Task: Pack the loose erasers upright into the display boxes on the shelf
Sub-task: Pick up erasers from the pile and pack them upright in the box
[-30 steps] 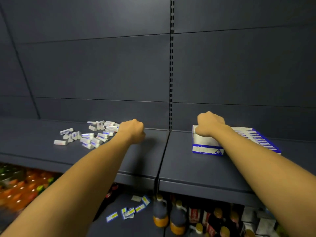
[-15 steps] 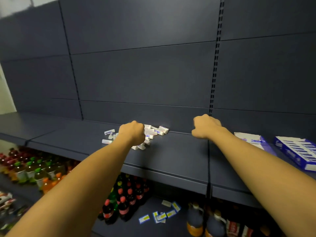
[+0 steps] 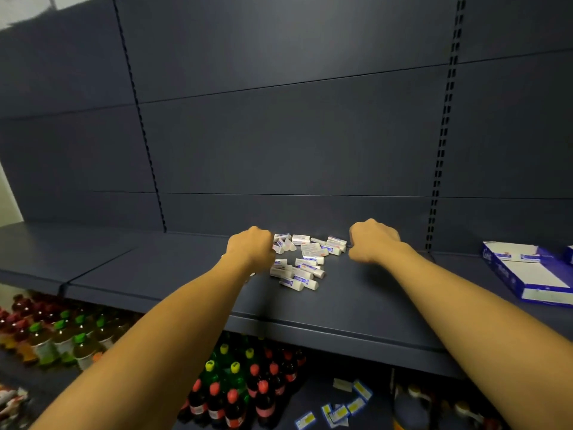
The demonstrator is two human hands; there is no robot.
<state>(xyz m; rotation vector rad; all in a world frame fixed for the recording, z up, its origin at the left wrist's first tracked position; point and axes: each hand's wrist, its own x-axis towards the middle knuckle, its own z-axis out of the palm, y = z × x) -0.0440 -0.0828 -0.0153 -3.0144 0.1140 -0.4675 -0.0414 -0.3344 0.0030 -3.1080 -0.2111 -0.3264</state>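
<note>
- The loose erasers [image 3: 302, 262] lie flat in a scattered heap on the shelf [image 3: 356, 308], between our two hands and touching both.
- Our left hand [image 3: 250, 248] sits at the heap's left edge, our right hand [image 3: 373, 240] at its right edge. Both show curled knuckles, but the fingers are hidden behind the backs of the hands, so we cannot tell whether either holds an eraser.
- The open display box [image 3: 527, 274] sits well to the right of our right fingers, with a second box [image 3: 569, 254] barely in view beyond it. We judge that the carry across could shed erasers if we grab too many.
- The nearest erasers lie on our side of the fingers, towards the shelf's front edge. A careless sweep could push them off onto the bottles [image 3: 235, 395] below.
- Small cards or packets [image 3: 338, 408] lie down there already; we cannot tell what they are.
- Erasers grabbed crosswise may go into the box lying down.
</note>
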